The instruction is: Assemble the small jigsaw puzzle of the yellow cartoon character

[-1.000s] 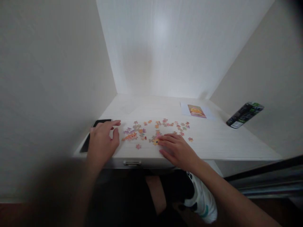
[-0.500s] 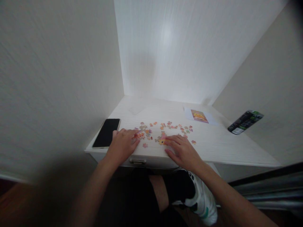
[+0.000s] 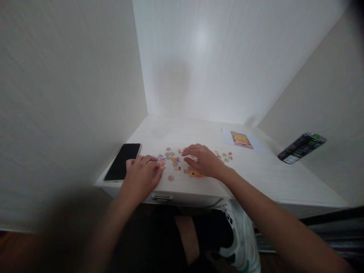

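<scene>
The right hand (image 3: 203, 160) reaches leftward above the middle of the table (image 3: 256, 178), its thumb and fingers parted with a narrow gap, and no piece shows between them. The left hand (image 3: 143, 172) is low, fingers bent and close together at the left edge of the loose jigsaw pieces (image 3: 170, 155); whether it pinches one cannot be told. The yellow jigsaw section with dark eyes (image 3: 194, 173) lies between the two hands, on the person's side of the right hand and partly under it, so the right hand is clearly the nearer. What shows of this section runs longer from side to side, roughly along the table's front edge. The loose pieces spread between the left fingertips and the right thumb, with a single pink piece (image 3: 171, 178) apart, nearer the front edge. More pieces (image 3: 226, 156) lie beyond the right wrist. Farther out, a smartphone (image 3: 123, 161) lies just left of the left hand, a yellow-figured picture card (image 3: 241, 139) far right, and a dark cylindrical can (image 3: 301, 148) beyond it.
</scene>
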Available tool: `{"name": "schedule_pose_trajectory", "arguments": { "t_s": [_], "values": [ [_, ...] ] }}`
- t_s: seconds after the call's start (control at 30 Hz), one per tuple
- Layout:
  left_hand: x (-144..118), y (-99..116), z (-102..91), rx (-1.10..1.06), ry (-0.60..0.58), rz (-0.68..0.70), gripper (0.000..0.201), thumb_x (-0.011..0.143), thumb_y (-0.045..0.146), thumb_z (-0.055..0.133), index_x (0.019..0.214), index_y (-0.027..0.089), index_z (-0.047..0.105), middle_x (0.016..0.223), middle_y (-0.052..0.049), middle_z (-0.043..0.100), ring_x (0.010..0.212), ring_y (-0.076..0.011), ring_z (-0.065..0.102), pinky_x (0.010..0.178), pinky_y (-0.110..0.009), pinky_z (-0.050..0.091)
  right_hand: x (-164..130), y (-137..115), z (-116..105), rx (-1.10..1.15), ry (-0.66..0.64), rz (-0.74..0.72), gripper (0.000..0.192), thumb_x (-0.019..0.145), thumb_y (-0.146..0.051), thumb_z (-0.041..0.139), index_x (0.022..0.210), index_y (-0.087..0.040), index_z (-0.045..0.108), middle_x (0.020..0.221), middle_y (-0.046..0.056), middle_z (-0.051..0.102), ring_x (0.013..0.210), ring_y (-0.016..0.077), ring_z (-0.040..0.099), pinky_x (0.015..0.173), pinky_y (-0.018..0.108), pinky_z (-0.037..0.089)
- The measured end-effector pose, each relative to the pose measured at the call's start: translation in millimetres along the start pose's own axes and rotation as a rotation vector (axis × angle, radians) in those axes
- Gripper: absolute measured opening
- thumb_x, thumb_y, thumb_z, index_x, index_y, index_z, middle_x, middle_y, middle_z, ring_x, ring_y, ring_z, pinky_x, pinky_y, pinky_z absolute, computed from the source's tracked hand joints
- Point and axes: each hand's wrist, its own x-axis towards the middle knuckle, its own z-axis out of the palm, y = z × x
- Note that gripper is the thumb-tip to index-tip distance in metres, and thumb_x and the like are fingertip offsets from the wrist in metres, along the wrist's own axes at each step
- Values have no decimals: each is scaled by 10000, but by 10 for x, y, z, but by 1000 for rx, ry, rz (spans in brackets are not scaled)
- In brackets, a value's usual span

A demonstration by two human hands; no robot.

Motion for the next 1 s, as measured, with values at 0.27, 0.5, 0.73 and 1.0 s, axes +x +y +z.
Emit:
{"name": "schedule_pose_trajectory", "arguments": {
  "t_s": [0.27,0.5,0.73,1.0],
  "values": [
    [-27,187,64,-136,-64,182,308,938,353,525,1203,233,628,1299,-81,633,1188,-286,556,951,-484,394,581,382,112,-48,-246,-62,210,869,-229,602,1003,-167,751,969,96,706,880,179,624,811,299,460],
    [-59,265,102,-118,-165,273,395,947,393,516,1301,222,553,1412,-102,544,1280,-300,493,1034,-513,346,411,631,166,73,-182,17,206,852,-166,578,954,-171,757,947,75,684,808,138,616,769,252,462],
    [-77,243,77,-70,-183,235,380,941,412,506,1289,270,560,1426,-94,520,1310,-316,465,1024,-550,348,410,802,128,74,-169,48,225,817,-138,586,983,-160,737,931,68,709,778,141,623,752,260,474],
    [-83,222,102,-45,-181,273,384,940,392,508,1303,269,540,1478,-103,466,1372,-323,395,1094,-591,280,432,726,162,105,-128,-10,239,858,-174,605,1066,-167,724,1097,82,699,998,178,618,945,327,441]
  ]
}}
